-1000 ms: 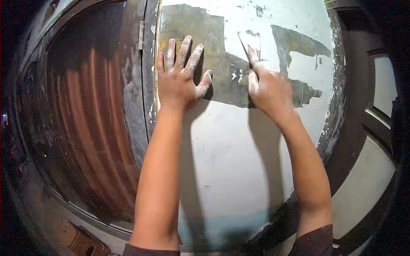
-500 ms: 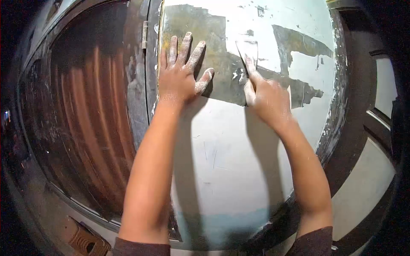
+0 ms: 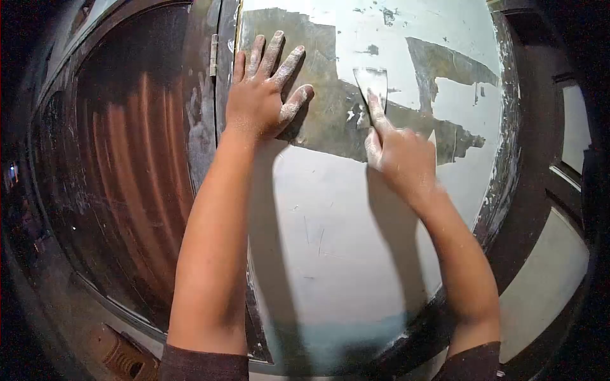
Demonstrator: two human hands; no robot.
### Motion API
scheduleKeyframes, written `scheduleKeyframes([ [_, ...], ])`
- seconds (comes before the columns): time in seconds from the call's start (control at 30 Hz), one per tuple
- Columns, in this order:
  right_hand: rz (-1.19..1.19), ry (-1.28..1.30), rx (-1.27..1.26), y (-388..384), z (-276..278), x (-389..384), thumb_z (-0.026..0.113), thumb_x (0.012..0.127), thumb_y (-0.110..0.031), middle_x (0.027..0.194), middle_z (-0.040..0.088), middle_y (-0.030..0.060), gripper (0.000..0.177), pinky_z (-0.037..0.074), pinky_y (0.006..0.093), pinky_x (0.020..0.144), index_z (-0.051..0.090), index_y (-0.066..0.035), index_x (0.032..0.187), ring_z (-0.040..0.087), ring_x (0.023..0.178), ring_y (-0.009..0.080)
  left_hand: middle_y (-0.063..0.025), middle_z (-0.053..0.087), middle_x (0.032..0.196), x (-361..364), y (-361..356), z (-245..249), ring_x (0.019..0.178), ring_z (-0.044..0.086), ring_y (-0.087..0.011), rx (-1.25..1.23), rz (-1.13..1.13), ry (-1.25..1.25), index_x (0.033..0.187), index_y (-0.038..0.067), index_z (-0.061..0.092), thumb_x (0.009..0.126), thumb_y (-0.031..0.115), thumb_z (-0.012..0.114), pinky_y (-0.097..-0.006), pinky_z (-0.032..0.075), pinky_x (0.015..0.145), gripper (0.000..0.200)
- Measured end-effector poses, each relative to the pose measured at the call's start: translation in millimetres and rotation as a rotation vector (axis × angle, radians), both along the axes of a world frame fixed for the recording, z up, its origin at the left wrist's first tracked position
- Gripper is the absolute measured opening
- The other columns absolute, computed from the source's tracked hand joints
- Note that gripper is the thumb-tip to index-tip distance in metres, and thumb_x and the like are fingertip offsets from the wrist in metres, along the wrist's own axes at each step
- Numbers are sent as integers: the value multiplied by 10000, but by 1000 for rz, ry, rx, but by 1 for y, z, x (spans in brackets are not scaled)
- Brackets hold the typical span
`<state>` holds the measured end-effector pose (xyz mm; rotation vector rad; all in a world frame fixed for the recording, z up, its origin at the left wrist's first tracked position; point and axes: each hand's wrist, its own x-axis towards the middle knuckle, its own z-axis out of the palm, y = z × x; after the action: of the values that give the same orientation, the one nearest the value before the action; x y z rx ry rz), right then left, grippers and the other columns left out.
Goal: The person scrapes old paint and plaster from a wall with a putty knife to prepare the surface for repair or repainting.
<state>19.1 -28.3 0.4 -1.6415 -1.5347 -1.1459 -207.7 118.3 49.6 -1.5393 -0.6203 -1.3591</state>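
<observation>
My left hand point(image 3: 264, 92) rests flat with spread, white-dusted fingers on the bare grey-brown area near the left edge of a wall panel point(image 3: 337, 216). In my right hand point(image 3: 403, 149) is a scraper point(image 3: 372, 81) with a wide metal blade. Its blade lies against the white coating at the upper middle, pointing upward, with my index finger stretched along it. The handle is mostly hidden in my closed fingers. Around the blade, the white paint is partly gone, with ragged-edged dark patches point(image 3: 451, 60) showing.
To the left is a dark-framed window or door point(image 3: 133, 184) with brown curtain-like folds, and a metal hinge point(image 3: 214, 55) on its frame. Dark woodwork with pale panels point(image 3: 546, 279) stands at the right. A brown object point(image 3: 130, 355) sits low at the left.
My left hand has shifted slightly up and left on the panel. The scraper and my right hand have moved a little down and right, with the view shifting slightly too.
</observation>
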Motion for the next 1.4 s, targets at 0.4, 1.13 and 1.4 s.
scheduleKeyframes([
  [0.4,-12,-30,-16,13,15,-3,545,982,-292,773,720,204,708,583,564,728,308,-268,1648,731,756,402,-60,323,1703,-1,2,-2,1566,274,-354,21,-23,9,1564,311,491,992,616,520,-553,141,1288,649],
  [1.13,164,55,51,4,76,-10,512,1004,-324,996,756,197,354,561,556,859,710,-130,1224,728,951,417,-53,338,1699,-3,1,-2,1562,280,-372,28,-46,14,1565,318,491,960,594,588,-568,167,1275,672],
  [1.4,11,70,-31,-7,14,-14,565,984,-312,808,713,206,577,548,550,715,491,-274,1555,701,752,406,-37,354,1689,-2,2,-4,1555,297,-353,38,-63,4,1563,342,487,951,576,620,-558,194,1268,669],
])
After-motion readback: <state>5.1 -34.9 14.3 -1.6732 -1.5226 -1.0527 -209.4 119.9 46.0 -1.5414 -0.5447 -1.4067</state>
